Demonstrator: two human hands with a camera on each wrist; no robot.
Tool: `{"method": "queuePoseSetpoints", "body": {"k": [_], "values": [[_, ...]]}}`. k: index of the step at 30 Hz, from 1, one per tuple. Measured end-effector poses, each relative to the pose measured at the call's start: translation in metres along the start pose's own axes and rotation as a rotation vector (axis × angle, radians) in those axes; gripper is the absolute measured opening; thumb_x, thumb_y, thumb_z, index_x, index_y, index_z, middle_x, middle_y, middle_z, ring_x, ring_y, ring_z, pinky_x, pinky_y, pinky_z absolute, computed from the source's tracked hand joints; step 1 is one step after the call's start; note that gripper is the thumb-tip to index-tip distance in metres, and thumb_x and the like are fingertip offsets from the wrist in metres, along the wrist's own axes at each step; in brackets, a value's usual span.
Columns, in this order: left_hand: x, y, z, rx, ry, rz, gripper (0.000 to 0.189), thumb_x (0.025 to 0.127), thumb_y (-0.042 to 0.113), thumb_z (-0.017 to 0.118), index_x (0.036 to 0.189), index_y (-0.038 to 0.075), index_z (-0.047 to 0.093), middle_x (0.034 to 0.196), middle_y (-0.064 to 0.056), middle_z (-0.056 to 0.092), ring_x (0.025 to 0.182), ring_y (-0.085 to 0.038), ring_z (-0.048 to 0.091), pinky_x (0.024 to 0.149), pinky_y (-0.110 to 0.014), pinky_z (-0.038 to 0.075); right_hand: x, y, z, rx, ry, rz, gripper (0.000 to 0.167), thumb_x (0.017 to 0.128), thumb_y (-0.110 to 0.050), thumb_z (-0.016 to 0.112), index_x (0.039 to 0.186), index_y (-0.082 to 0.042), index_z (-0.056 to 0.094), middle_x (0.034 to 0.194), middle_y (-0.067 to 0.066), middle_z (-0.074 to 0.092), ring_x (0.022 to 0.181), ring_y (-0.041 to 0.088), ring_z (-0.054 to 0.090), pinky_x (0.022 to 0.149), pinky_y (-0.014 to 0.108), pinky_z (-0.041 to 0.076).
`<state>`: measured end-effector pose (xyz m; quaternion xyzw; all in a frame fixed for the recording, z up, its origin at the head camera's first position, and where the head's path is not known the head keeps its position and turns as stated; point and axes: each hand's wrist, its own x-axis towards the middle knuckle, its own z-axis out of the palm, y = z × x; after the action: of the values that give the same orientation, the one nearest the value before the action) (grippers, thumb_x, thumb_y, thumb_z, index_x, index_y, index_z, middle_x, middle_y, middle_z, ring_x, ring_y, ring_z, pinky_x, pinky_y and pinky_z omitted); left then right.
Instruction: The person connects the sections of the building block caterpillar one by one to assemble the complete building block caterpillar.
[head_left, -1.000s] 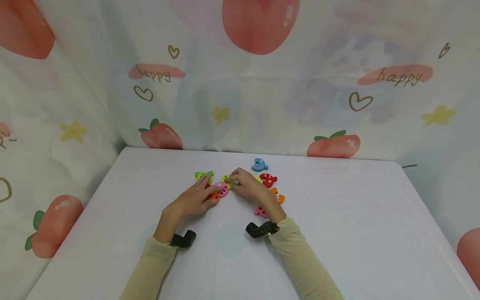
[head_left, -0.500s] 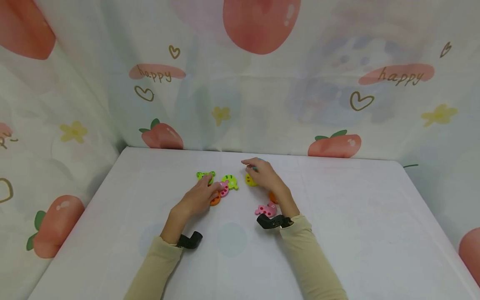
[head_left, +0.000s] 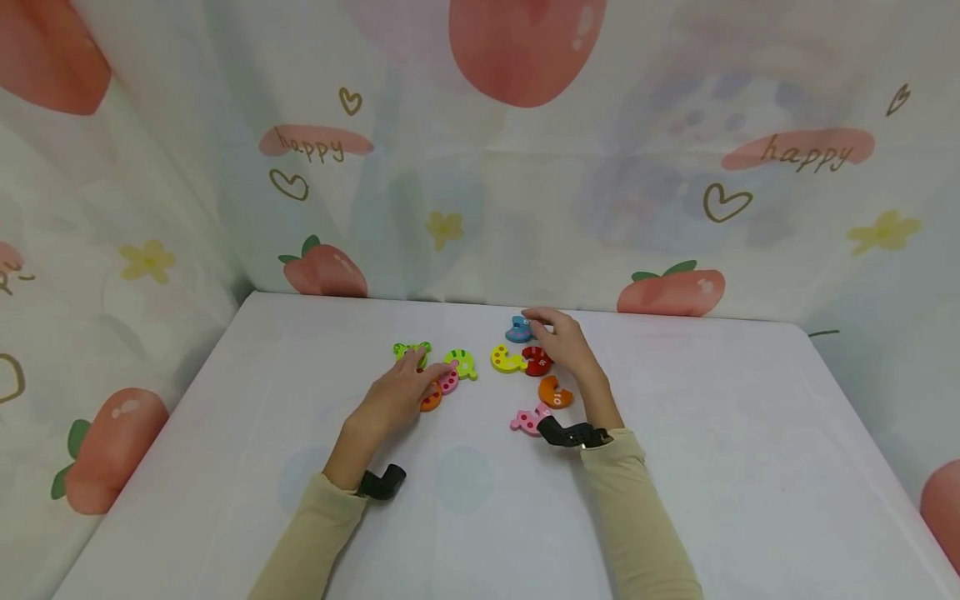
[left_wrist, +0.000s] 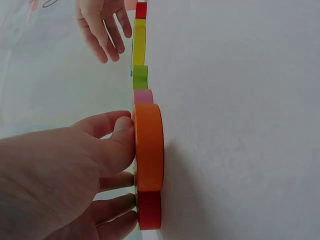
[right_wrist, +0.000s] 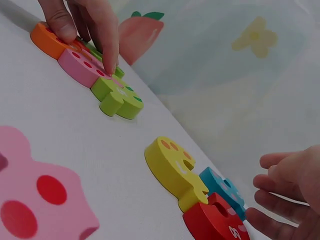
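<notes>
Painted wooden puzzle pieces lie flat on the white table in two groups. My left hand rests its fingertips on the left group: an orange piece, a red piece, a pink spotted piece and a green piece, partly covered by the fingers. A light green striped piece joins the pink one. My right hand, fingers loosely bent and holding nothing, hovers beside a blue piece. A yellow piece meets a red numbered piece just below it.
Nearer me on the right lie an orange piece numbered 10 and a pink spotted piece, partly covered by the black wrist camera. A printed cloth backdrop rises along the table's far edge.
My right hand has left the light green piece and moved right past the yellow and red pieces to the blue one. The left hand stays on its group, shifted slightly right.
</notes>
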<state>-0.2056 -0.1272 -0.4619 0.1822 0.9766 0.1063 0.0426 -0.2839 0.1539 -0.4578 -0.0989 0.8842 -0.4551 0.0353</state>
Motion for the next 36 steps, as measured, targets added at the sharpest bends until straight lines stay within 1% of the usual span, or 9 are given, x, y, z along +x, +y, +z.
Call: {"method": "queuePoseSetpoints", "body": {"k": [7,12,16,22,25,28,31,34,36], "values": [[-0.002,-0.003,-0.001,0.003,0.024,-0.01,0.045,0.096,0.03,0.059,0.14,0.033,0.051,0.146,-0.014,0.042,0.135,-0.032,0.044,0.094,-0.051,0.054,-0.001,0.005,0.0,0.003,0.042,0.027,0.036,0.105,-0.018,0.039,0.138,-0.012,0.053,0.145,0.012,0.05,0.136,0.032,0.043,0.114,0.05,0.037],[-0.001,-0.004,-0.001,-0.013,0.009,-0.038,0.048,0.096,0.034,0.059,0.142,0.032,0.049,0.145,-0.013,0.042,0.135,-0.03,0.043,0.094,-0.05,0.054,0.0,0.007,0.001,-0.009,0.032,0.04,0.036,0.105,-0.018,0.039,0.137,-0.012,0.053,0.146,0.011,0.048,0.138,0.031,0.041,0.115,0.048,0.036],[0.0,-0.004,-0.001,-0.027,-0.023,-0.069,0.053,0.095,0.036,0.058,0.146,0.03,0.043,0.148,-0.012,0.039,0.137,-0.03,0.041,0.095,-0.052,0.053,0.001,0.008,0.003,-0.039,0.02,0.044,0.036,0.104,-0.017,0.04,0.138,-0.012,0.052,0.148,0.011,0.047,0.141,0.031,0.039,0.115,0.048,0.036],[0.001,-0.004,0.0,-0.018,-0.029,-0.075,0.057,0.095,0.037,0.058,0.148,0.021,0.041,0.151,-0.013,0.035,0.138,-0.032,0.04,0.096,-0.053,0.052,0.001,0.009,0.005,-0.037,-0.001,0.055,0.037,0.103,-0.012,0.04,0.138,-0.011,0.052,0.15,0.013,0.043,0.141,0.032,0.038,0.114,0.048,0.036],[0.001,-0.003,-0.001,-0.009,-0.023,-0.073,0.057,0.095,0.037,0.058,0.148,0.024,0.04,0.151,-0.013,0.035,0.138,-0.032,0.04,0.096,-0.052,0.052,0.002,0.01,0.007,-0.062,-0.012,0.042,0.037,0.103,-0.011,0.04,0.137,-0.01,0.053,0.149,0.013,0.043,0.14,0.032,0.038,0.115,0.048,0.036],[0.0,-0.001,-0.001,0.021,-0.007,-0.044,0.055,0.096,0.035,0.058,0.148,0.029,0.041,0.15,-0.015,0.037,0.138,-0.033,0.041,0.094,-0.051,0.053,0.003,0.011,0.009,-0.081,-0.015,0.029,0.037,0.102,-0.009,0.04,0.138,-0.011,0.052,0.15,0.013,0.042,0.14,0.032,0.038,0.114,0.047,0.037],[0.001,0.001,-0.001,0.05,0.003,0.002,0.052,0.097,0.027,0.057,0.147,0.032,0.041,0.154,-0.015,0.034,0.14,-0.038,0.038,0.097,-0.053,0.051,0.005,0.012,0.011,-0.095,-0.036,0.008,0.039,0.102,-0.006,0.041,0.139,-0.01,0.051,0.152,0.014,0.039,0.141,0.034,0.035,0.114,0.048,0.037],[0.002,0.003,0.001,0.065,-0.004,0.051,0.055,0.098,0.015,0.056,0.147,0.033,0.041,0.16,-0.011,0.026,0.143,-0.045,0.03,0.108,-0.058,0.041,0.007,0.013,0.013,-0.141,-0.071,-0.02,0.04,0.101,-0.005,0.042,0.14,-0.007,0.051,0.153,0.017,0.037,0.143,0.038,0.033,0.115,0.05,0.034],[0.002,0.003,0.003,0.058,-0.015,0.081,0.059,0.096,0.007,0.056,0.146,0.034,0.042,0.163,-0.006,0.021,0.146,-0.046,0.024,0.112,-0.062,0.033,0.008,0.012,0.015,-0.172,-0.088,-0.028,0.039,0.101,-0.006,0.043,0.14,-0.005,0.051,0.153,0.019,0.038,0.142,0.04,0.033,0.116,0.051,0.032]]}}
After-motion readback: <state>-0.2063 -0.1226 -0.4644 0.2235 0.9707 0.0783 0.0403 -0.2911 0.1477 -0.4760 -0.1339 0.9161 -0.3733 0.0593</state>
